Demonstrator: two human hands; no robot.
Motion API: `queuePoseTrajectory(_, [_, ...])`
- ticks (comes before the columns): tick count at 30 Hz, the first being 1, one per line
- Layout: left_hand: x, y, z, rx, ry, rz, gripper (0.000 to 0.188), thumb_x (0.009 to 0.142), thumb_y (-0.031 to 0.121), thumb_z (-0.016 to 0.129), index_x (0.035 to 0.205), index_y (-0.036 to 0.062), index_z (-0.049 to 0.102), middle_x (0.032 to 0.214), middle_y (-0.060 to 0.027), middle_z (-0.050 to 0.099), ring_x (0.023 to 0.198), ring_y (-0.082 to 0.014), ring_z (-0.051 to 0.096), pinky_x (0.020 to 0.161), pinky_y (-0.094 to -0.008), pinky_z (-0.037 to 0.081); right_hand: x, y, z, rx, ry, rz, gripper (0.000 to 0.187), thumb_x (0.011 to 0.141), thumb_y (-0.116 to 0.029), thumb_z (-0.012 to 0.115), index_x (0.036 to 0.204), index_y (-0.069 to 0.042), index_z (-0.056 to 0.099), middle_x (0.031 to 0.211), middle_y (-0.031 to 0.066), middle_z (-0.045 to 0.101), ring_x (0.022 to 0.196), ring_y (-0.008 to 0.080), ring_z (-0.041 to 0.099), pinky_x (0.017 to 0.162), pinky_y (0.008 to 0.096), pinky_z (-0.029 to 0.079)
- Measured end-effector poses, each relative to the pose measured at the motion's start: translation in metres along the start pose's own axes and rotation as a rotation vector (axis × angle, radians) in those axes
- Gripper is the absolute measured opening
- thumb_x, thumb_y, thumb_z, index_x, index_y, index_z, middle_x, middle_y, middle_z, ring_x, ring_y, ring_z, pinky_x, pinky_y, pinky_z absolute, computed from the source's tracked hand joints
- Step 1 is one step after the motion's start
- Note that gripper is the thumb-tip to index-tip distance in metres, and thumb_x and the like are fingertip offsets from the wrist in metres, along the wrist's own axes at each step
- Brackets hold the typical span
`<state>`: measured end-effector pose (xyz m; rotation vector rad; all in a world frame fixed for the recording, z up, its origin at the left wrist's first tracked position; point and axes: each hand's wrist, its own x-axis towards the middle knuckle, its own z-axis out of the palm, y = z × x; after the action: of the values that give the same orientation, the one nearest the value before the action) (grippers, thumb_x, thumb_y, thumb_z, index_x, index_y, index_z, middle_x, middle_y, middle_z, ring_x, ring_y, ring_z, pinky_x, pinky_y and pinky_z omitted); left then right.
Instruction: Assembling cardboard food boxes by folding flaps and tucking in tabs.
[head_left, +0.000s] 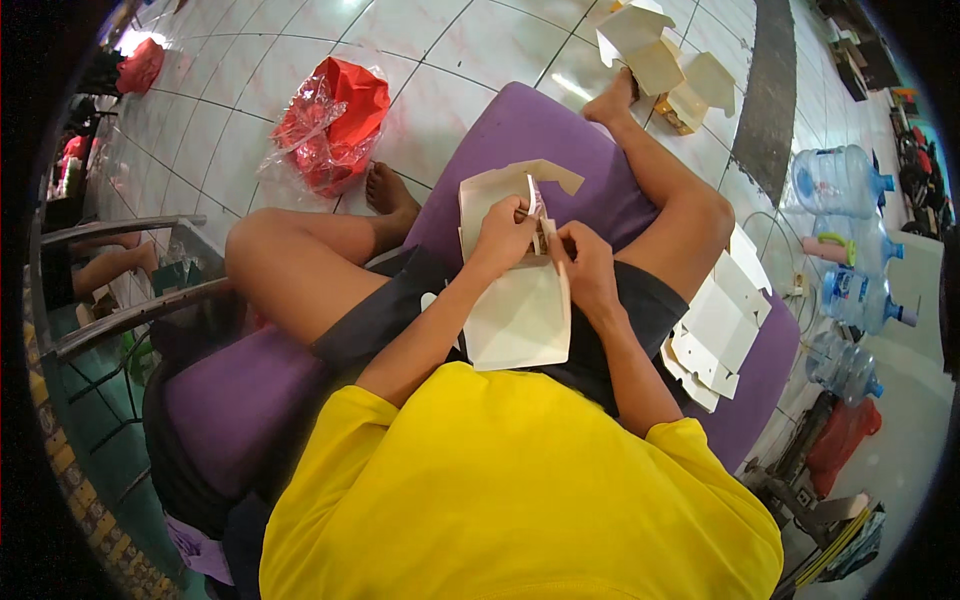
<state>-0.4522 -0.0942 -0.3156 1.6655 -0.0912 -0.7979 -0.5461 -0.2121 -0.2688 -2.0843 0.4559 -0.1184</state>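
A partly folded white cardboard box (517,322) lies in my lap, one long panel pointing back toward my body and other flaps standing up at its far end. My left hand (505,234) is closed on the box's upper left part, fingers bent in at a raised flap. On the other side, my right hand (588,264) pinches the right wall near the same corner. Both sets of fingertips nearly meet there, and they partly hide the fold between them.
Flat cardboard blanks (722,325) are stacked at my right on the purple seat (540,130). Folded boxes (660,70) stand open on the tiled floor by my right foot. A red plastic bag (350,115) lies front left. Large water bottles (845,185) line the right; a metal frame (140,330) stands left.
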Motion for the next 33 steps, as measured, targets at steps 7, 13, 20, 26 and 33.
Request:
queuePoseTrajectory(7, [0.003, -0.009, -0.001, 0.105, 0.098, 0.015, 0.012, 0.088, 0.008, 0.062, 0.092, -0.002, 0.058, 0.079, -0.0091, 0.064, 0.068, -0.0157, 0.06, 0.062, -0.0303, 0.048, -0.001, -0.001, 0.003, -0.071, 0.016, -0.138, 0.014, 0.088, -0.011, 0.061, 0.083, 0.001, 0.056, 0.079, 0.0172, 0.058, 0.072, 0.0323, 0.06, 0.063, 0.0376, 0.047])
queuePoseTrajectory(13, [-0.006, 0.007, 0.005, 0.124, 0.087, 0.054, 0.011, 0.087, 0.008, 0.061, 0.091, -0.0013, 0.057, 0.078, -0.0105, 0.064, 0.068, -0.0173, 0.06, 0.063, -0.0326, 0.048, 0.004, -0.007, 0.002, -0.101, 0.062, -0.071, 0.015, 0.088, -0.013, 0.063, 0.084, 0.001, 0.06, 0.067, 0.0116, 0.059, 0.059, 0.0178, 0.057, 0.057, 0.0304, 0.044])
queuePoseTrajectory(20, [-0.013, 0.002, 0.007, 0.188, 0.037, 0.15, 0.015, 0.089, 0.012, 0.06, 0.092, -0.0018, 0.056, 0.081, -0.0135, 0.064, 0.071, -0.0209, 0.062, 0.066, -0.0362, 0.049, -0.001, -0.003, -0.001, 0.034, 0.003, 0.272, 0.019, 0.091, -0.019, 0.061, 0.091, 0.0, 0.063, 0.078, 0.0138, 0.067, 0.069, 0.0204, 0.063, 0.067, 0.0331, 0.049])
queuePoseTrajectory(26, [-0.014, 0.002, 0.0, 0.028, -0.008, 0.023, 0.028, 0.092, 0.02, 0.057, 0.104, -0.0053, 0.055, 0.086, -0.0149, 0.064, 0.077, -0.0244, 0.064, 0.073, -0.0358, 0.051, 0.011, 0.026, -0.019, 0.238, -0.35, 0.048, 0.029, 0.096, -0.025, 0.057, 0.107, 0.001, 0.063, 0.096, 0.0095, 0.065, 0.088, 0.0171, 0.06, 0.079, 0.0298, 0.048])
queuePoseTrajectory(33, [-0.012, 0.006, 0.003, 0.148, -0.093, -0.037, 0.032, 0.096, 0.018, 0.055, 0.115, -0.0072, 0.051, 0.096, -0.0123, 0.062, 0.08, -0.0187, 0.064, 0.072, -0.03, 0.054, 0.054, 0.01, -0.033, -0.108, 0.233, -0.029, 0.024, 0.089, -0.019, 0.064, 0.105, -0.002, 0.063, 0.099, 0.0142, 0.064, 0.092, 0.0243, 0.062, 0.078, 0.0338, 0.048])
